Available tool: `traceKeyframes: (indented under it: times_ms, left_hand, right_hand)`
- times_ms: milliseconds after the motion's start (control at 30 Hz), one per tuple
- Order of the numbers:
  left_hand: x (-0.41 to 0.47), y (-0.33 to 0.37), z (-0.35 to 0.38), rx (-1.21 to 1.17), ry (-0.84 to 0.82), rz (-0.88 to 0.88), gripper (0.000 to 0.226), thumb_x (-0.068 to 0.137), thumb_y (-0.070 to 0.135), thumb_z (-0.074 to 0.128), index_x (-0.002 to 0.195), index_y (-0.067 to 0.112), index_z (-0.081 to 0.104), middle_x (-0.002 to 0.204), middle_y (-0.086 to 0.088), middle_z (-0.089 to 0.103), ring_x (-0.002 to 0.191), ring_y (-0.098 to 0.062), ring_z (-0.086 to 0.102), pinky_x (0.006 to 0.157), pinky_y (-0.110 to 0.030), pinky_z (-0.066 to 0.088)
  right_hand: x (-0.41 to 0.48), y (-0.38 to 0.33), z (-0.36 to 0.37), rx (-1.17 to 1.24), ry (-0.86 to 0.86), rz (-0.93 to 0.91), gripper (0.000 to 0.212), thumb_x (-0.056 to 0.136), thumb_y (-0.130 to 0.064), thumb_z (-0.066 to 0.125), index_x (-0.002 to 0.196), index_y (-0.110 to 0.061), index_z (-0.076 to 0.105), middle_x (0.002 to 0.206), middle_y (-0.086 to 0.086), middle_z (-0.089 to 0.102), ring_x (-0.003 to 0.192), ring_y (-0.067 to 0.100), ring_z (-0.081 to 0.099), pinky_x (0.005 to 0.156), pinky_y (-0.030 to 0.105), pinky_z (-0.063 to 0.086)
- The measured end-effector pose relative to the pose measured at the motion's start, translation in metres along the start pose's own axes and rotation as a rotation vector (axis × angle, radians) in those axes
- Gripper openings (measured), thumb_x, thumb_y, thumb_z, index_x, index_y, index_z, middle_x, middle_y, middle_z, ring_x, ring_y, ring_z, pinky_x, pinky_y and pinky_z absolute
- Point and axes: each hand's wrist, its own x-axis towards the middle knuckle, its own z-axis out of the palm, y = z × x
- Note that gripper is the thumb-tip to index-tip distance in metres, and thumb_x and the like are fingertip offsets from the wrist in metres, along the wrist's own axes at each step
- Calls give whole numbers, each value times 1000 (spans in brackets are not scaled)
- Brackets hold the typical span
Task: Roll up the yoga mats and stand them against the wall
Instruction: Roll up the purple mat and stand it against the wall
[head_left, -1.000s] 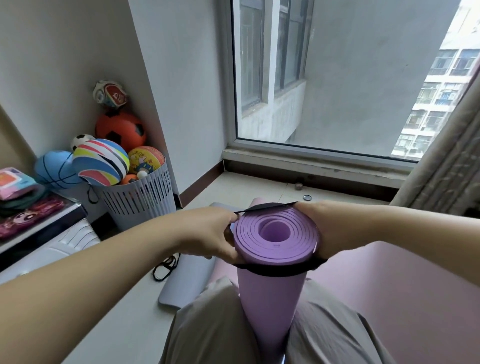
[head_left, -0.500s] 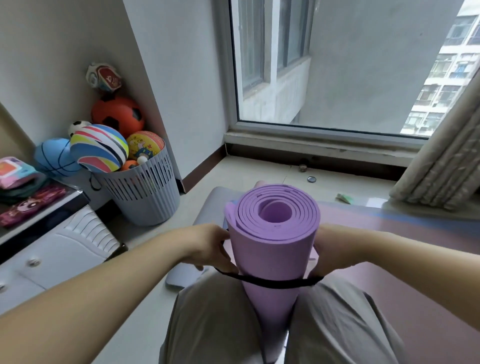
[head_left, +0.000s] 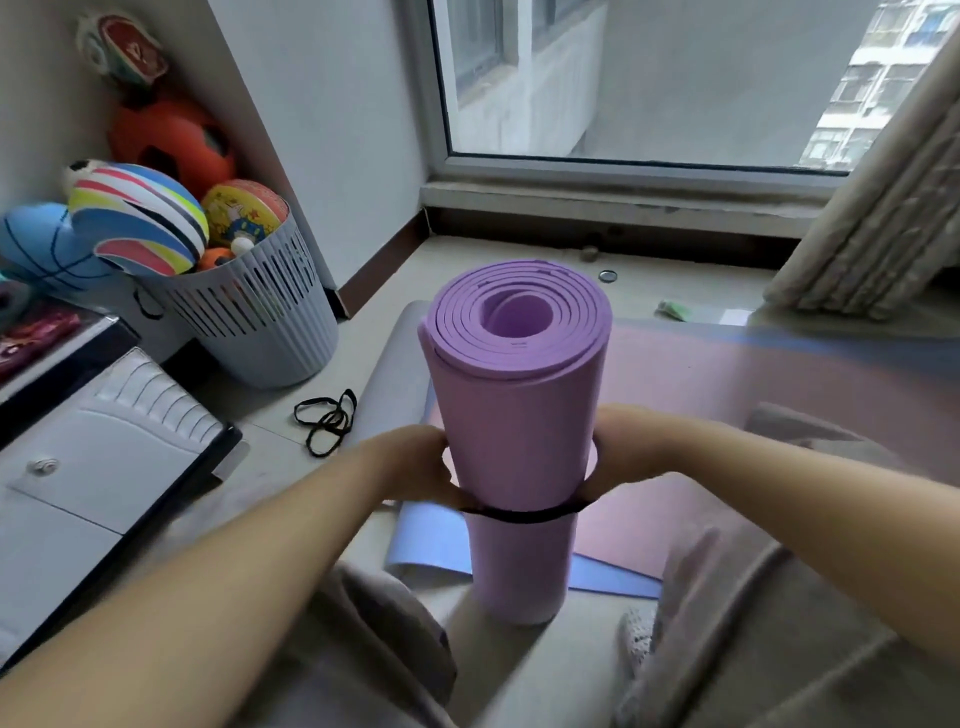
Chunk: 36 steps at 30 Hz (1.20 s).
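A rolled purple yoga mat (head_left: 511, 415) stands upright on the floor between my knees. A black elastic band (head_left: 519, 515) circles it a little below its middle. My left hand (head_left: 415, 467) pinches the band on the roll's left side, and my right hand (head_left: 623, 452) pinches it on the right side. Behind the roll, a pink mat (head_left: 779, 395) lies flat, with a blue mat (head_left: 436, 540) under it and a grey mat (head_left: 395, 364) at the left.
Several loose black bands (head_left: 327, 421) lie on the floor left of the mats. A white slatted basket (head_left: 260, 322) full of balls stands by the wall at the left, next to a white drawer cabinet (head_left: 93, 467). A window sill (head_left: 623, 202) and a curtain (head_left: 872, 223) lie ahead.
Both hands have slid the black band down from the roll's top to a little below its middle. The view has tilted down, showing the floor and loose bands.
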Motion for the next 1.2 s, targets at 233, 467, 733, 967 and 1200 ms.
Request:
traceKeyframes:
  times_ms: [233,467,733,967,1200]
  left_hand:
    - [15,-2,31,-32,4,-11,72,53,63,74,116,31,61,100,11,66,92,-10,62,89,-33,51]
    - [19,-7,40,-38,81,-18,65,51,64,71,109,36,63,100,16,68,95,-9,63,89,-35,52]
    - [-10,7,61,337,258,45,51,87,68,41,117,30,59,108,10,66,102,-19,61,79,-30,42]
    - [-30,19,67,515,205,315,46,86,59,48,114,25,60,107,5,65,98,-20,61,85,-35,49]
    - [-27,10,66,202,-27,196,56,82,66,48,132,43,44,126,16,55,115,-12,49,94,-39,47]
  right_hand:
    - [4,11,32,76,11,45,81,62,-47,85,134,-33,49,127,-11,59,111,20,57,95,36,47]
    - [-3,18,52,118,218,-43,53,66,-44,81,111,-33,55,96,-14,67,84,11,67,80,34,53]
    - [-12,23,60,109,284,-88,50,73,-51,71,113,-36,44,98,-16,63,78,2,67,77,37,54]
    - [-6,17,55,33,271,-79,57,71,-47,70,120,-26,49,107,-5,65,88,18,63,78,36,51]
    - [-22,23,52,-134,287,-121,47,78,-55,67,112,-26,52,102,-9,66,90,20,59,77,34,48]
